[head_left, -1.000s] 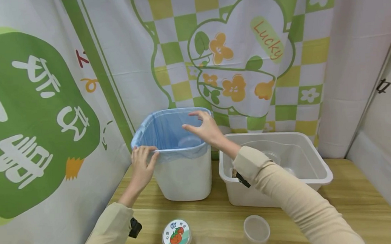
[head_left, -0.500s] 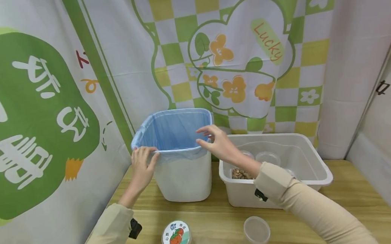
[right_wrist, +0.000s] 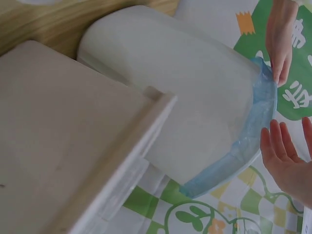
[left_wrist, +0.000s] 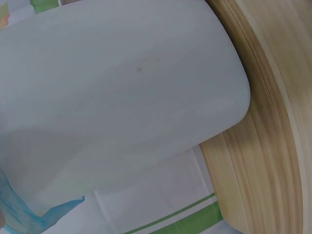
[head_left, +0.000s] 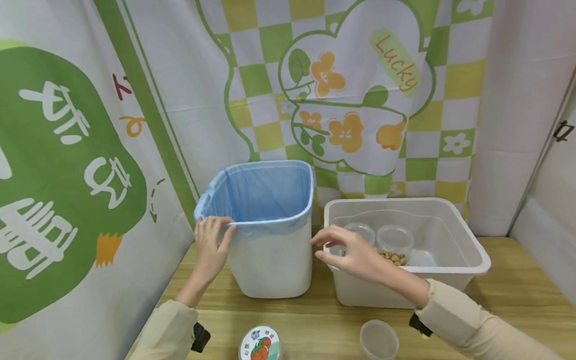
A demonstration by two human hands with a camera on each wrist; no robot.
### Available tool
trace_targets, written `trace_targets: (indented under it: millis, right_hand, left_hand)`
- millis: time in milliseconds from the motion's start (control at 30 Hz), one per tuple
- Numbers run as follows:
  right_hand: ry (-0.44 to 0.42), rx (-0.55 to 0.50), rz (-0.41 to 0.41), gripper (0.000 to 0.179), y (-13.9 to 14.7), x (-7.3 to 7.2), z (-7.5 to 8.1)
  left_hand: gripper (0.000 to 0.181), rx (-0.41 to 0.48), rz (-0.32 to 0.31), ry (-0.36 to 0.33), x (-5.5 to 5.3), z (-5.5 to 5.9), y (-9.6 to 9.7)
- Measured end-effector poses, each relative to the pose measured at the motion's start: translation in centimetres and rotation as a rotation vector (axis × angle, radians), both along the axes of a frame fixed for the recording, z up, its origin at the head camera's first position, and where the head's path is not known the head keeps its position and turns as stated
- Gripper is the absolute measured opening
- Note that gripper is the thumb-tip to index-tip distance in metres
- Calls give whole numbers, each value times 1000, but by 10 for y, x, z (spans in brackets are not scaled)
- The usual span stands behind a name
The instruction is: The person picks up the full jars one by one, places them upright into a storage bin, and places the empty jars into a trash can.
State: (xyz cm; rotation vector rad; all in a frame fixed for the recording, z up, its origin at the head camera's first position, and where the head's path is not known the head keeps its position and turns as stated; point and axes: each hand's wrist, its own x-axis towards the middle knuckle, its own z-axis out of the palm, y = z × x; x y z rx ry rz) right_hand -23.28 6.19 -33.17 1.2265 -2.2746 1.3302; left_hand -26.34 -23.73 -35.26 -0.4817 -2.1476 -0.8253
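Observation:
A white trash can (head_left: 272, 265) lined with a blue trash bag (head_left: 268, 189) stands upright on the table. My left hand (head_left: 210, 251) grips its front left rim over the folded bag, fingers over the edge and thumb in front. My right hand (head_left: 352, 255) hovers above the near left edge of the white tub (head_left: 450, 271), fingers bent and holding nothing. Inside the tub are clear round containers (head_left: 395, 239), with brown nut-like pieces (head_left: 394, 258) showing. In the right wrist view, the right hand's fingers (right_wrist: 288, 151) are apart from the can.
A round jar with a tomato-printed lid (head_left: 261, 349) stands at the table's front. To its right is a clear plastic cup (head_left: 378, 342). Printed curtains (head_left: 270, 64) hang close behind the can and along the sides.
My right hand has moved from over the trash can down and right to the tub. A clear round thing seen inside the can earlier is out of sight. My left hand stays put.

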Motion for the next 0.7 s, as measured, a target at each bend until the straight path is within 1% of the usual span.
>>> trace_targets:
  millis: [167,267,400,500,600,700]
  right_hand:
    - [47,68,47,19,13,12,-20]
    - [49,118,70,19,21,19,-31]
    - [98,167,88,18,32,27,-46]
    - [114,177,90,18,40,31,-55]
    - [90,186,85,18,48,35,-63]
    - [99,195,76,20,55,39,-72]
  left_hand:
    - [11,-1,2,8,1,0,0]
    - [11,-2,2,8,1,0,0]
    - [10,-5,0,4,1,0,0]
    - [11,-4,-2,3,1,0,0]
    - [13,0,-3,0,0,0,0]
    - [15,1,-2,-5,0,0,0]
